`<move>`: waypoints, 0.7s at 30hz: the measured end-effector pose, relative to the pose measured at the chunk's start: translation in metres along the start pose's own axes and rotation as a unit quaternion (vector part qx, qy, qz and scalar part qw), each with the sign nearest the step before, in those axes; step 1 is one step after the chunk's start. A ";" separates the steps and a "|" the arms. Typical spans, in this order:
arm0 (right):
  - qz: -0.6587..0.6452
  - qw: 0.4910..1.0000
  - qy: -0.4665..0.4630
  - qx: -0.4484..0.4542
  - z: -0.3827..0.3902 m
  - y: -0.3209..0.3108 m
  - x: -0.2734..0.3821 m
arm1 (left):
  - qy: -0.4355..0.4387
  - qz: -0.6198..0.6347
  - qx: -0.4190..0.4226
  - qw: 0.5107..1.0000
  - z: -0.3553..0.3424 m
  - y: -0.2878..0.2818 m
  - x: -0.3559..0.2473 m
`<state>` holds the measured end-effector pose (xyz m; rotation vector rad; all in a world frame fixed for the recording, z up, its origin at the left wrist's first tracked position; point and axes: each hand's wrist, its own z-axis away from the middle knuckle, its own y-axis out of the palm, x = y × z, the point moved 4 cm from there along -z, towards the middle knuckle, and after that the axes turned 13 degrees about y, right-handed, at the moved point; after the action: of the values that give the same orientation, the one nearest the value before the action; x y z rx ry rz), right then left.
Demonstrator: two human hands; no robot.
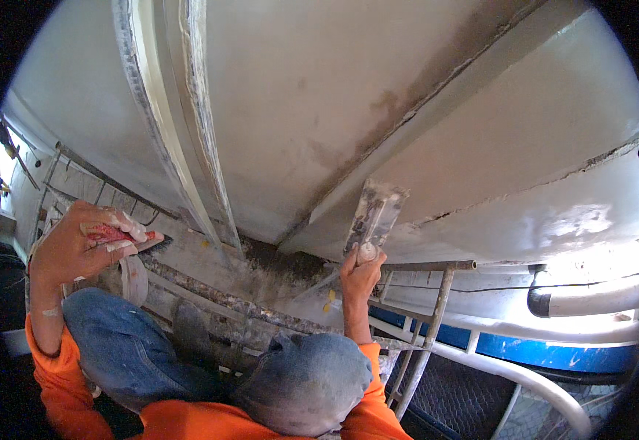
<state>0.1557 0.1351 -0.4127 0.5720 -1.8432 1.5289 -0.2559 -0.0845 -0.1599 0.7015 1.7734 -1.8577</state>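
Observation:
My left hand (63, 249), smeared with white paste, is raised at the left, its fingers closed round the red handle of a small trowel (107, 233). That trowel's dark blade tip shows past my fingers. At centre right, my right hand (361, 282) grips a rectangular plastering trowel (375, 211), its blade pointing up and blotched with dried plaster. The blade overlaps the grey plastered surface (297, 110) behind it; whether it touches, I cannot tell. A white round container (134, 280) is partly hidden below my left hand.
My jeans-covered knees (301, 381) are bent above splattered planks (224, 304). A metal scaffold frame (429, 323) stands right of my right hand. Two pale ridges (206, 110) run down the plastered surface. A curved white rail (547, 389) and a thick pipe (591, 301) lie further right.

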 end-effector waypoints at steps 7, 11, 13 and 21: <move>-0.045 0.996 -0.060 -0.050 0.020 -0.039 0.015 | -0.005 -0.048 0.002 0.999 0.000 0.000 -0.022; -0.121 0.980 -0.133 -0.089 -0.005 -0.091 0.103 | -0.074 0.111 0.016 0.991 -0.008 0.004 -0.009; -0.157 0.971 -0.149 -0.101 -0.015 -0.116 0.147 | -0.055 0.078 -0.002 0.995 -0.012 0.005 -0.006; -0.129 0.984 -0.103 -0.073 -0.033 -0.127 0.188 | -0.045 0.028 0.012 0.999 -0.010 0.003 -0.012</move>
<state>0.1238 0.1549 -0.1864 0.8883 -1.9289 1.1895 -0.2443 -0.0749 -0.1542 0.6596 1.6613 -1.8454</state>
